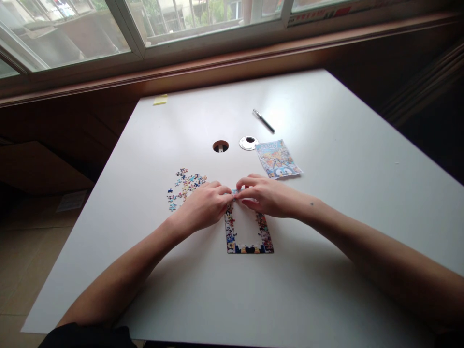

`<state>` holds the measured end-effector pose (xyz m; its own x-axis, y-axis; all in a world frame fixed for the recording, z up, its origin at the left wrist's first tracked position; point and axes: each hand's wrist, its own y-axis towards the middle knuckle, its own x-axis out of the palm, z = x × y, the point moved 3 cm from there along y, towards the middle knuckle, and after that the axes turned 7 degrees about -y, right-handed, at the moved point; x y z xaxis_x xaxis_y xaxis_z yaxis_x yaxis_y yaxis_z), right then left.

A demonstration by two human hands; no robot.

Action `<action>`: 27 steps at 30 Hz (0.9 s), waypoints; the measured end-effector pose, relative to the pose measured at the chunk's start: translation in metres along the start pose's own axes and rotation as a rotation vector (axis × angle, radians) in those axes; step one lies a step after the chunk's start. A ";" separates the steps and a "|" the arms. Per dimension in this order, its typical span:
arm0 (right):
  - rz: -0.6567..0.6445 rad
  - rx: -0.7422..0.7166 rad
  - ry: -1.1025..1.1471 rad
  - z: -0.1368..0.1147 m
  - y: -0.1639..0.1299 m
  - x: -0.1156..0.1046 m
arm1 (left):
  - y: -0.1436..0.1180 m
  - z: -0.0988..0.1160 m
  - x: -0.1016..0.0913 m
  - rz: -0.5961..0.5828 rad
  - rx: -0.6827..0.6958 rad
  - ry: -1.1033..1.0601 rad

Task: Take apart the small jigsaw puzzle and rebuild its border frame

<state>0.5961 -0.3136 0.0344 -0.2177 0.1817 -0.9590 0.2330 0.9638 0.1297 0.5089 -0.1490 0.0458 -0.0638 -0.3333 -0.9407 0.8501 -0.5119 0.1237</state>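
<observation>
A small jigsaw puzzle frame point(249, 247), only its colourful border assembled, lies on the white table point(326, 145). My left hand point(203, 205) and my right hand point(266, 195) meet at the frame's top edge, fingertips pinching a puzzle piece point(235, 192) there. The upper part of the border is hidden under my fingers. Just left of my left hand sits a pile of loose puzzle pieces point(184, 186).
A printed picture card point(277, 158) lies right of the hands. Behind it are a round cable hole point(221, 146), its silver cover point(248, 143), and a pen point(263, 121). A yellow sticky note point(160, 99) sits at the far left corner by the window sill.
</observation>
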 end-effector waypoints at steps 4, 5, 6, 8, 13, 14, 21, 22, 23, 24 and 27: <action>-0.018 -0.016 0.020 0.001 0.000 -0.003 | -0.001 0.004 0.001 -0.009 -0.007 0.031; -0.014 -0.016 0.024 0.001 0.000 -0.003 | -0.001 0.004 0.001 -0.013 -0.013 0.047; -0.008 -0.016 0.023 0.001 0.000 -0.003 | -0.001 0.005 0.002 -0.018 -0.019 0.063; 0.006 -0.019 0.004 0.001 0.000 -0.002 | 0.000 0.008 0.002 -0.028 -0.028 0.086; 0.011 -0.039 -0.091 -0.004 0.000 -0.004 | 0.001 0.013 0.003 -0.028 -0.035 0.094; 0.010 -0.044 -0.102 -0.005 0.000 -0.005 | 0.001 0.013 0.004 -0.029 -0.040 0.098; -0.029 -0.047 -0.171 -0.015 0.001 -0.006 | 0.001 0.012 0.012 0.011 -0.089 0.091; -0.033 -0.043 -0.182 -0.016 0.001 -0.006 | 0.002 0.011 0.014 0.022 -0.091 0.074; -0.037 -0.040 -0.189 -0.016 0.001 -0.005 | 0.003 0.009 0.015 0.035 -0.091 0.052; -0.039 -0.038 -0.193 -0.016 0.001 -0.004 | 0.003 0.008 0.016 0.052 -0.091 0.027; -0.020 -0.028 -0.179 -0.014 0.000 -0.003 | 0.004 0.000 0.006 0.080 -0.067 -0.052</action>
<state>0.5837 -0.3111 0.0405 -0.0497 0.1270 -0.9907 0.2033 0.9724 0.1145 0.5118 -0.1532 0.0408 -0.0194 -0.4124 -0.9108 0.8864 -0.4285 0.1751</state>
